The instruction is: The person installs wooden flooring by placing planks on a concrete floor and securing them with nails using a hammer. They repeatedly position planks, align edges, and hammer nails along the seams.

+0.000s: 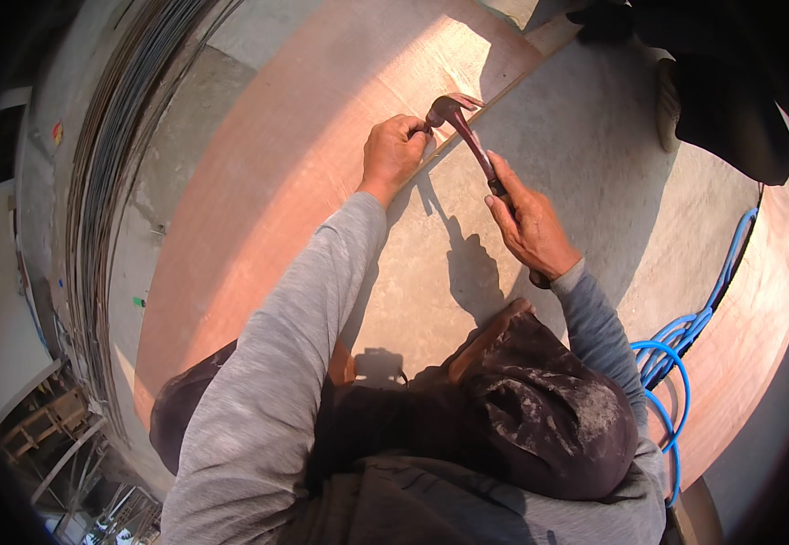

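My right hand point(532, 227) is wrapped round the handle of a claw hammer point(469, 136). The hammer's dark red head is tilted over the edge of a reddish plywood sheet point(267, 182), its claw pointing right. Close by the striking face, my left hand point(393, 156) is closed in a pinch at the sheet's edge. What its fingertips hold is too small and too covered by the hammer head to make out. A narrow wooden strip point(510, 84) runs along that edge of the sheet.
Long thin metal bars point(108, 173) lie bundled along the left. On the right, a coiled blue hose point(676, 341) rests by another plywood sheet point(730, 363). A person in dark clothing point(730, 109) is at the upper right. Concrete floor point(431, 282) lies between the sheets.
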{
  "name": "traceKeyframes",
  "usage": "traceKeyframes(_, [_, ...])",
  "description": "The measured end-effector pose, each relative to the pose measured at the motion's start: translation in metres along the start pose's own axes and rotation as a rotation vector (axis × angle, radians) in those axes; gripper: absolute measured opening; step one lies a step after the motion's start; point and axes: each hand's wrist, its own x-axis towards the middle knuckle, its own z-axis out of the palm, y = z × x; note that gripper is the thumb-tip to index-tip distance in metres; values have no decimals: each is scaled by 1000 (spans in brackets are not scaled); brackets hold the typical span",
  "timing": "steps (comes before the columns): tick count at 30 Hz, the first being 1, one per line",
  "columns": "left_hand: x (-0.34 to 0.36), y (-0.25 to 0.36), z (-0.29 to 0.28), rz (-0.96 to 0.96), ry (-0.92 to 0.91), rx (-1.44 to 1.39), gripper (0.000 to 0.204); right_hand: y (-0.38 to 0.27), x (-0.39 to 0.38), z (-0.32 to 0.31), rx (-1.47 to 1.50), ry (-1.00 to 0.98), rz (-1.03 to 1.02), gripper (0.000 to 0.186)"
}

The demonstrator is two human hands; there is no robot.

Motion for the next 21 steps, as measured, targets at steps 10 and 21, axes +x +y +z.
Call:
traceKeyframes(10, [-6,4,5,86,75,133,17,-6,7,-13,-129,-67,-36,59])
traceKeyframes(21, [-10,10,7,82,97,169,19,-7,0,-14,-7,-103,175,58])
